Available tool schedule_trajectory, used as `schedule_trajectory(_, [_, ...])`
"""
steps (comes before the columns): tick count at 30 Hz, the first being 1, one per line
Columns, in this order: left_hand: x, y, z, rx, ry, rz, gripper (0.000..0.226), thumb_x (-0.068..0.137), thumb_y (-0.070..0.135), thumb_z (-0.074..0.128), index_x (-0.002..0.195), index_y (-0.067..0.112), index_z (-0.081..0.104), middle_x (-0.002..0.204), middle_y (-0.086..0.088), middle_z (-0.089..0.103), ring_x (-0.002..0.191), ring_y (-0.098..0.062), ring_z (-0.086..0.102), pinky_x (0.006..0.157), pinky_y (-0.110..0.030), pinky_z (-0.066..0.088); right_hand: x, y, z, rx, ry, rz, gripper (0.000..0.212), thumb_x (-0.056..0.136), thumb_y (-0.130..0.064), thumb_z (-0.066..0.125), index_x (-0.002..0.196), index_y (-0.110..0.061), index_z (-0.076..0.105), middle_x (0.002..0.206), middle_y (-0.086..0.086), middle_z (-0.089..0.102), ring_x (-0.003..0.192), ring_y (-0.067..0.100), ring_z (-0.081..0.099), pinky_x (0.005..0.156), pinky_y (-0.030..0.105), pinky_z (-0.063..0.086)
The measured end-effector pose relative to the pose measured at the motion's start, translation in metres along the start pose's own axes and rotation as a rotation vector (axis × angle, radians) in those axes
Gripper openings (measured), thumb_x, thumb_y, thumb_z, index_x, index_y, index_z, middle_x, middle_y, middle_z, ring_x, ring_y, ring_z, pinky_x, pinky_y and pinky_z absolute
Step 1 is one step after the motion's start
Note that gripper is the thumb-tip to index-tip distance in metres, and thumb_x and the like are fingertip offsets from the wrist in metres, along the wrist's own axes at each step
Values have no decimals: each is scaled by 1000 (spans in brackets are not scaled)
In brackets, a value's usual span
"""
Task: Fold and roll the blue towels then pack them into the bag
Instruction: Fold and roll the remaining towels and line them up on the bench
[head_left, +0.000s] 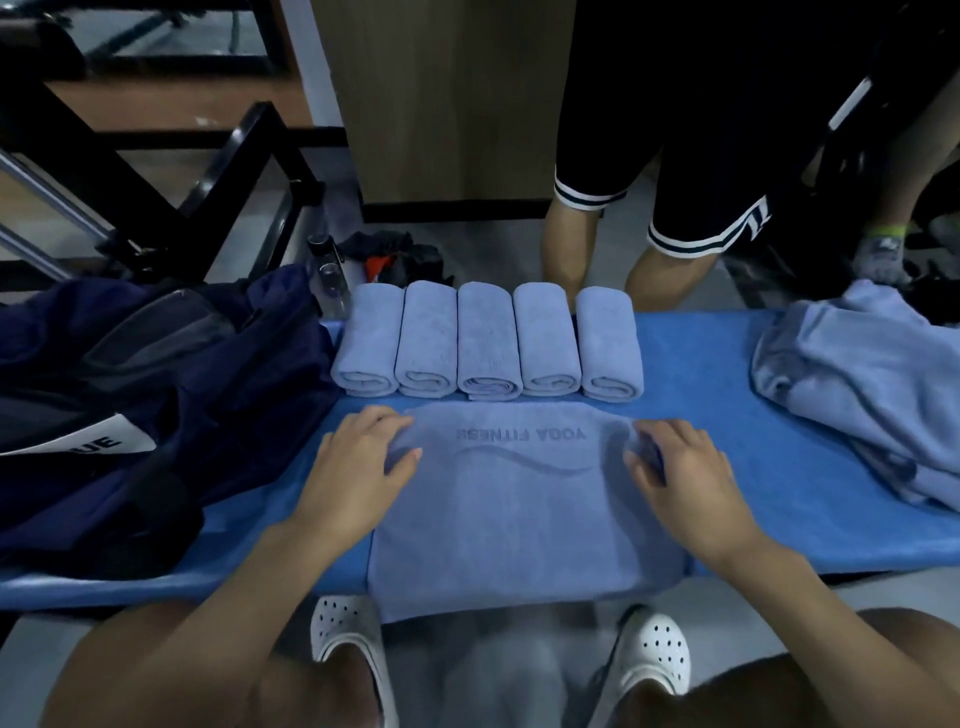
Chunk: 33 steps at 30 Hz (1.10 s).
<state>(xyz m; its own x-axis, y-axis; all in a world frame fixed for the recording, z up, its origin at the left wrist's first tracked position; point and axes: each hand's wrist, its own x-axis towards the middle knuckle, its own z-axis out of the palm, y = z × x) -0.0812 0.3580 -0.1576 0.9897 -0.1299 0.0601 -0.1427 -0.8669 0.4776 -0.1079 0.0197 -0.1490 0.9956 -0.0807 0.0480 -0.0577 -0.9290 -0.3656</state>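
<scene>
In the head view, the blue towel (519, 519) lies flat on the tabletop (737, 415) right in front of you, print facing up, its near edge hanging over the front. Your left hand (363, 462) is at its far left corner, fingers (392, 423) curled over the edge with the thumb on the cloth. Your right hand (680, 478) is at the far right corner, fingers (662, 431) curled round a lifted fold. Both forearms reach straight ahead, palms down. Just beyond the towel, five rolled towels (488, 343) lie side by side. The dark bag (156, 389) lies just beside them on the left, and a loose towel pile (872, 374) lies well to the right.
</scene>
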Motion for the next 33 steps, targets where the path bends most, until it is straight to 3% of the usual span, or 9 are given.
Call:
schedule_trajectory(7, [28,-2,18,-142,18,-223,40,91,40,66,123,15,64,117,-2,54,110,-26,55,98,-50,45,29,-9,12,212,67,253,23,94,-34,58,110,-17,61,90,0,56,94,33,56,86,48,45])
schedule_trajectory(8, [30,0,19,-134,14,-228,38,91,40,66,122,17,65,115,-1,53,109,-26,55,97,-50,45,30,-10,13,191,52,253,11,94,-33,57,95,-22,60,85,-2,51,89,33,54,83,46,44])
schedule_trajectory(10, [33,5,19,-125,26,-248,24,90,39,68,108,24,66,107,1,52,104,-25,54,95,-51,45,33,-10,14,122,5,255,17,93,-31,57,78,-26,52,81,-1,48,87,32,50,79,43,39])
schedule_trajectory(15, [34,16,14,-180,49,-278,23,84,29,73,81,33,51,92,8,55,94,-22,56,92,-51,46,32,-8,15,129,-13,226,5,90,-17,61,90,-22,63,94,-2,48,100,28,48,84,38,31])
schedule_trajectory(19, [28,16,11,-263,23,-253,22,85,21,68,85,33,50,79,7,62,82,-22,59,86,-51,51,23,-8,11,262,64,164,22,84,-7,61,77,-22,47,82,-2,51,82,24,48,79,41,38])
schedule_trajectory(23, [22,14,7,-328,-3,-215,25,88,24,68,99,41,55,90,9,64,83,-16,63,74,-41,56,16,-6,3,295,47,121,21,82,-3,61,74,-16,46,75,1,54,72,21,49,67,36,41])
schedule_trajectory(28, [17,16,3,-349,46,-172,16,89,21,69,100,31,63,81,14,62,78,2,58,66,-15,43,10,0,3,185,55,53,27,82,-8,68,70,-20,47,82,0,48,78,27,48,69,35,41])
schedule_trajectory(30, [16,18,2,-373,44,-165,12,90,16,67,90,26,61,73,12,60,71,0,55,59,-12,42,10,2,3,180,43,62,30,84,-9,68,68,-20,45,80,0,46,72,22,47,63,26,37])
schedule_trajectory(33, [16,18,1,-353,27,-149,14,90,12,63,82,20,54,75,-2,56,60,-7,46,57,-25,41,11,-1,2,217,22,105,32,85,-8,67,67,-21,44,79,1,46,69,7,44,58,12,33])
